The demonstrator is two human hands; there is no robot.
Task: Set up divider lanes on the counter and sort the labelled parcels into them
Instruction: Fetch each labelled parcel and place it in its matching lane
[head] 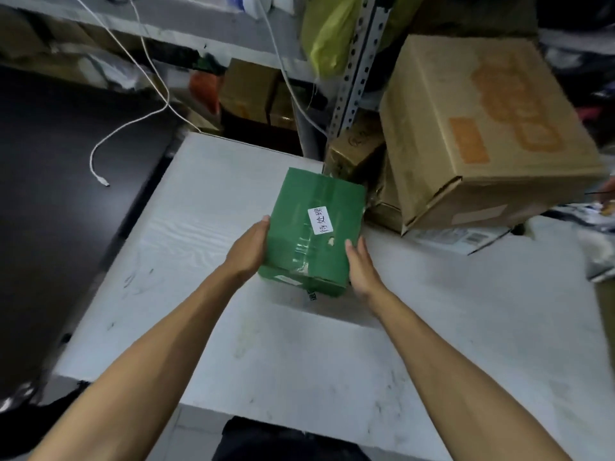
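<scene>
Hands: we had two on the job, our left hand [249, 247] and right hand [361, 266], one flat against each side of a single green parcel [314, 227].
Fingers: ours lay nearly straight, pressed to the parcel's sides and squeezing it between them; we could not tell whether it was lifted or resting.
Green parcel: one, taped over, bearing one white label [320, 220] on top; it was over the middle of the white surface [206, 207].
Surface: one, scuffed, reaching from our body outward.
Cardboard boxes: beyond the parcel on the right we counted one large tilted box [479, 128] and smaller brown ones [354, 154] wedged beside it.
Cable: one white cable [100, 151] hung at the far left.
Shelving: one metal upright [357, 71] stood at the back, with one yellow-green bag [327, 38] beside it.
</scene>
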